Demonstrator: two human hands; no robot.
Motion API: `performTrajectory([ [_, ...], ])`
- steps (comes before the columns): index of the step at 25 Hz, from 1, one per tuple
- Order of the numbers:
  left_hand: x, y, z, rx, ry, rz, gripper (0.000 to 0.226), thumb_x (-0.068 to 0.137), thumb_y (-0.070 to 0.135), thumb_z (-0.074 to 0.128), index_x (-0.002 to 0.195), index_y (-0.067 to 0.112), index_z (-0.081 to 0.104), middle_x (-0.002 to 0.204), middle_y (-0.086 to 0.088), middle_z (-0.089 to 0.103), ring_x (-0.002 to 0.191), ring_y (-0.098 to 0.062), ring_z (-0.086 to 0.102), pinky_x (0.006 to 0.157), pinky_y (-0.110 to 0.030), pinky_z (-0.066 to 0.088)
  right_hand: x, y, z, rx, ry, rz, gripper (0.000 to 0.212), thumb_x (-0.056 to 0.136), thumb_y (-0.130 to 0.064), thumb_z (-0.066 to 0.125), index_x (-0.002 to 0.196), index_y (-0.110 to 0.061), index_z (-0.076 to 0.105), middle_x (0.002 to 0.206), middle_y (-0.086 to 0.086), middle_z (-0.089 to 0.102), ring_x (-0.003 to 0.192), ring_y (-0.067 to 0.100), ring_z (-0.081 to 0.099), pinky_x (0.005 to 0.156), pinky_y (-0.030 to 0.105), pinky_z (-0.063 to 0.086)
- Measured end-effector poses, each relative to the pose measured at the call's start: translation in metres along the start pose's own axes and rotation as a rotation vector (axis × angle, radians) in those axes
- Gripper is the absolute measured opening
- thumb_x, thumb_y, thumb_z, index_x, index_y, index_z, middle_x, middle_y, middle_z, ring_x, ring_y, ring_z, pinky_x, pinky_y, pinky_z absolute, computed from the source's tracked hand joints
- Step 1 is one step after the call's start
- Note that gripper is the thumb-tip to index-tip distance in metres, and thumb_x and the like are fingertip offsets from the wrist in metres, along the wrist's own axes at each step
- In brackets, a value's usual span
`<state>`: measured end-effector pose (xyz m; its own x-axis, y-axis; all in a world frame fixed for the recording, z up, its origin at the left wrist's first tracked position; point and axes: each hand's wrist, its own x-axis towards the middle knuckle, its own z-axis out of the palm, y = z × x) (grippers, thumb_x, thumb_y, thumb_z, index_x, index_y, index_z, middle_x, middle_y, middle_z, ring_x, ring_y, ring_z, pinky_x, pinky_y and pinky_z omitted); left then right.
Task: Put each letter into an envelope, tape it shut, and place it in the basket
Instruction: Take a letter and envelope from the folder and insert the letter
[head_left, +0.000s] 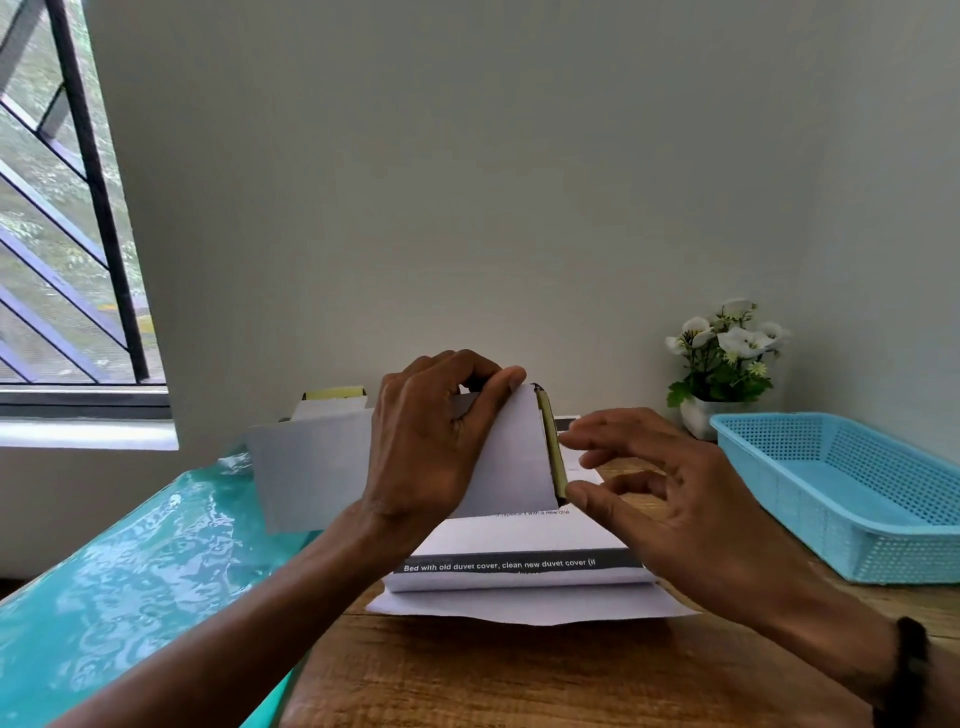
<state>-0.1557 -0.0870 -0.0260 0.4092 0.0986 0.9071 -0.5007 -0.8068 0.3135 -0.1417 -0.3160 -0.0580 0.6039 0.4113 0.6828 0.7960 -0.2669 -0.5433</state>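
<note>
Left hand grips a white envelope from the top edge, thumb and fingers curled round it, holding it upright and lifted off the tabletop. The envelope's right end shows a yellowish-green strip with a dark edge. Right hand is just beside that end, fingers spread and loosely bent, thumb tip and a fingertip touching or almost touching the strip; cannot tell whether it pinches anything. Below the hands lies a folded letter with a dark printed band, resting on another white sheet on the wooden tabletop. More white paper stands behind the left hand, partly hidden, with a yellow-topped item behind it near the wall. Blue perforated basket sits at the right, well apart from the envelope. Potted white flowers stand behind the basket by the wall. Teal glossy cover spreads over the left side. Dark band on the right wrist. Window at left.
</note>
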Motion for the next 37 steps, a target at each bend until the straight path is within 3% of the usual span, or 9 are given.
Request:
performTrajectory([
  [4, -0.002, 0.003, 0.001, -0.024, 0.002, -0.006, 0.026, 0.098, 0.045, 0.065, 0.087, 0.023, 0.076, 0.084, 0.014, 0.073, 0.077, -0.009, 0.067, 0.070, -0.032, 0.052, -0.002, 0.002, 0.001, -0.018, 0.014, -0.052, 0.024, 0.089, -0.032, 0.079, 0.109, -0.043, 0.073, 0.120, -0.026, 0.066, 0.105, 0.002, 0.070, 0.077, 0.015, 0.060],
  [7, -0.001, 0.006, -0.001, -0.051, 0.007, -0.005, 0.026, 0.097, 0.043, 0.066, 0.088, 0.021, 0.076, 0.084, 0.012, 0.073, 0.077, -0.010, 0.068, 0.070, -0.031, 0.052, -0.002, -0.001, -0.002, -0.001, 0.097, -0.054, 0.022, 0.085, -0.036, 0.078, 0.106, -0.037, 0.069, 0.108, -0.020, 0.068, 0.097, 0.005, 0.072, 0.075, 0.016, 0.061],
  [12, -0.003, 0.010, -0.003, -0.037, 0.012, -0.009, 0.033, 0.095, 0.047, 0.062, 0.091, 0.018, 0.077, 0.086, 0.007, 0.075, 0.078, -0.015, 0.069, 0.074, -0.043, 0.055, -0.005, -0.002, -0.001, -0.114, 0.000, -0.090, 0.032, 0.088, -0.052, 0.074, 0.119, -0.045, 0.071, 0.136, -0.019, 0.054, 0.108, 0.004, 0.066, 0.082, 0.017, 0.059],
  [16, -0.005, 0.012, -0.002, -0.042, -0.011, -0.028, 0.039, 0.095, 0.050, 0.058, 0.092, 0.016, 0.077, 0.088, 0.005, 0.075, 0.078, -0.017, 0.067, 0.078, -0.051, 0.055, -0.005, 0.004, 0.002, -0.158, -0.036, -0.020, 0.043, 0.085, -0.055, 0.076, 0.127, -0.052, 0.066, 0.139, -0.025, 0.051, 0.110, 0.002, 0.065, 0.080, 0.026, 0.064],
  [20, -0.005, 0.012, -0.001, -0.032, 0.009, -0.004, 0.042, 0.096, 0.053, 0.055, 0.091, 0.017, 0.076, 0.087, 0.007, 0.073, 0.077, -0.015, 0.066, 0.079, -0.050, 0.054, -0.003, 0.004, 0.004, 0.052, -0.022, 0.117, 0.052, 0.073, -0.067, 0.079, 0.122, -0.061, 0.062, 0.122, -0.028, 0.064, 0.110, -0.011, 0.064, 0.071, 0.012, 0.060],
  [23, -0.005, 0.013, 0.000, -0.031, 0.045, -0.002, 0.044, 0.095, 0.055, 0.054, 0.092, 0.017, 0.075, 0.088, 0.007, 0.073, 0.078, -0.013, 0.065, 0.079, -0.048, 0.054, 0.000, 0.002, 0.003, 0.116, -0.029, 0.140, 0.049, 0.071, -0.067, 0.081, 0.116, -0.065, 0.062, 0.114, -0.042, 0.064, 0.109, -0.023, 0.058, 0.066, 0.001, 0.050],
  [31, -0.015, 0.023, 0.004, 0.005, 0.058, 0.114, 0.031, 0.095, 0.043, 0.066, 0.088, 0.014, 0.076, 0.087, 0.004, 0.075, 0.079, -0.015, 0.064, 0.086, -0.036, 0.047, -0.008, 0.005, 0.006, 0.093, -0.282, 0.222, 0.087, 0.063, -0.079, 0.081, 0.140, -0.054, 0.053, 0.152, -0.024, 0.048, 0.117, 0.009, 0.069, 0.091, 0.035, 0.063],
  [34, -0.020, 0.031, 0.006, 0.009, 0.065, 0.232, 0.029, 0.093, 0.038, 0.069, 0.087, 0.011, 0.077, 0.085, 0.000, 0.076, 0.078, -0.018, 0.064, 0.086, -0.027, 0.041, -0.010, -0.002, 0.004, 0.021, -0.290, 0.180, 0.064, 0.070, -0.077, 0.075, 0.129, -0.060, 0.058, 0.140, -0.029, 0.058, 0.117, 0.001, 0.067, 0.094, 0.029, 0.061],
  [37, -0.018, 0.033, 0.003, -0.003, 0.037, 0.334, 0.024, 0.094, 0.036, 0.072, 0.099, 0.013, 0.077, 0.096, 0.001, 0.075, 0.088, -0.019, 0.065, 0.092, -0.029, 0.041, -0.002, -0.011, -0.002, 0.080, -0.061, 0.038, 0.022, 0.091, -0.034, 0.075, 0.110, -0.047, 0.073, 0.108, -0.028, 0.077, 0.101, -0.003, 0.073, 0.083, 0.014, 0.059],
])
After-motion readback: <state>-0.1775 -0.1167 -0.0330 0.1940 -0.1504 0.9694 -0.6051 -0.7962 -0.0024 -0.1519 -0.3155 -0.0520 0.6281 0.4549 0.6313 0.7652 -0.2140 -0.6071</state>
